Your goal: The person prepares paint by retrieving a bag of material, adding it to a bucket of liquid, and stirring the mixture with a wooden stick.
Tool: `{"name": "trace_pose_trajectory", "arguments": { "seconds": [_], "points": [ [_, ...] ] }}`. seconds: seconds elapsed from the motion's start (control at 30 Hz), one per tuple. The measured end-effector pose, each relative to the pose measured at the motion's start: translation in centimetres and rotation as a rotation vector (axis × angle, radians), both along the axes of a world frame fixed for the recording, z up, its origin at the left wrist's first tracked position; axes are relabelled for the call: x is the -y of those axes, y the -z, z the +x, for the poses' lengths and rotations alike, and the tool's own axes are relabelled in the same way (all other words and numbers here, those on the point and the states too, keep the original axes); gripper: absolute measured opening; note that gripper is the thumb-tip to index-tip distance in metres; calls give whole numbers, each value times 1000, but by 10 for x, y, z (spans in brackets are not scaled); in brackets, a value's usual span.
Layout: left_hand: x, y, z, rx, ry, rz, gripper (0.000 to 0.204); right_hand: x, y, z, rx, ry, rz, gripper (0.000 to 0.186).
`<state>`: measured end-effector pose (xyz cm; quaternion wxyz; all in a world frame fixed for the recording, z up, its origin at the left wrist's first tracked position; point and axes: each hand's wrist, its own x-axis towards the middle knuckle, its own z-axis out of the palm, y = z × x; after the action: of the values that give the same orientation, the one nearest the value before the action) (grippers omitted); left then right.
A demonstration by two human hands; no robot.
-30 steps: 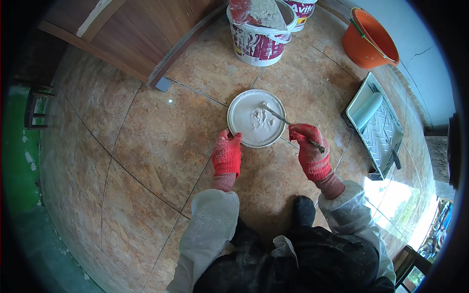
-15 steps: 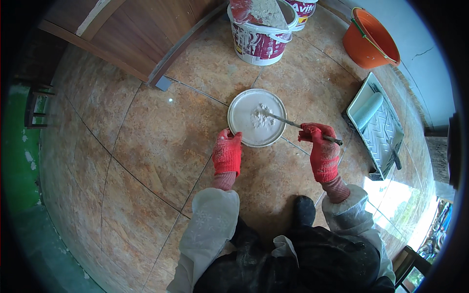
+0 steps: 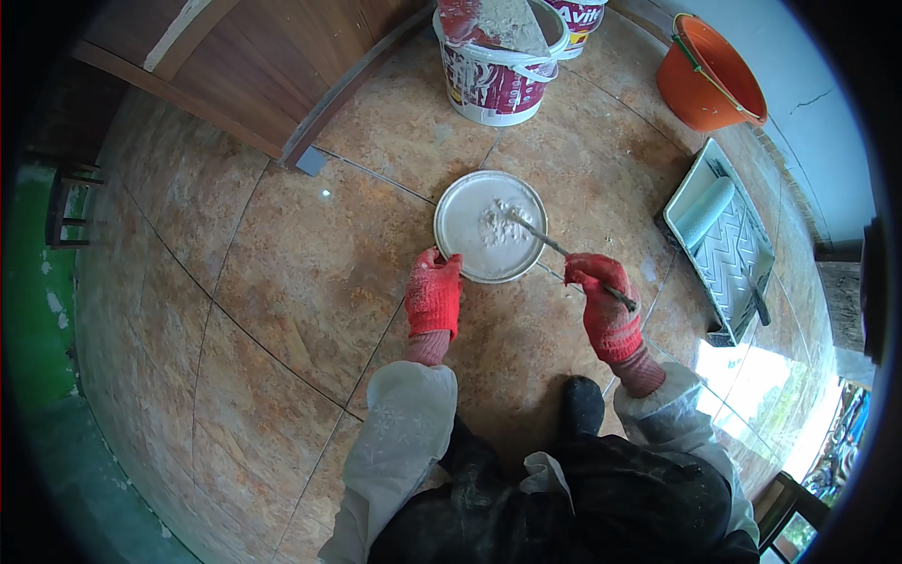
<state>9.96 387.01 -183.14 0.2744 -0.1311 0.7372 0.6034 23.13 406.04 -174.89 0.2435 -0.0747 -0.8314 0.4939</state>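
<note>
A round white container (image 3: 489,279), seen from above, holds a smooth white substance with a lumpy patch (image 3: 505,224) near its middle; its depth is hard to tell. My left hand (image 3: 433,298), in a red knitted glove, is closed on the container's near left rim, thumb over the edge. My right hand (image 3: 606,305), gloved in red too, grips a thin stick (image 3: 549,242) right of the container. The far end of the stick rests in the lumpy patch, and its near end sticks out past my fist.
A paint-smeared bucket (image 3: 493,92) with a broad trowel (image 3: 512,25) across its top stands beyond, beside another bucket (image 3: 577,21). Far right are an orange bucket (image 3: 707,80) and a paint tray (image 3: 719,268) holding a roller (image 3: 711,211). A wooden panel (image 3: 272,66) rises far left.
My right hand has moved slightly nearer to me and left, tilting the stick more steeply toward me. Its tip stays in the lumpy patch. My left hand keeps its place on the rim.
</note>
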Motion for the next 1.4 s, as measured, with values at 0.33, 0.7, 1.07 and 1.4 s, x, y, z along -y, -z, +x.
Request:
{"name": "trace_pose_trajectory", "arguments": {
  "seconds": [0.33,0.7,1.07,1.4],
  "points": [
    [3,-3,-3,2,1,-26,31,21,-7,5,26,-176,78,13],
    [2,-2,-3,-61,-8,-20,31,32,-13,8,196,-245,187,20],
    [1,2,-6,-50,-11,11,25,25,-14,-2,195,-151,159,20],
    [-3,0,-7,-81,10,-50,21,21,-12,1,161,-245,340,27]
  ]
}}
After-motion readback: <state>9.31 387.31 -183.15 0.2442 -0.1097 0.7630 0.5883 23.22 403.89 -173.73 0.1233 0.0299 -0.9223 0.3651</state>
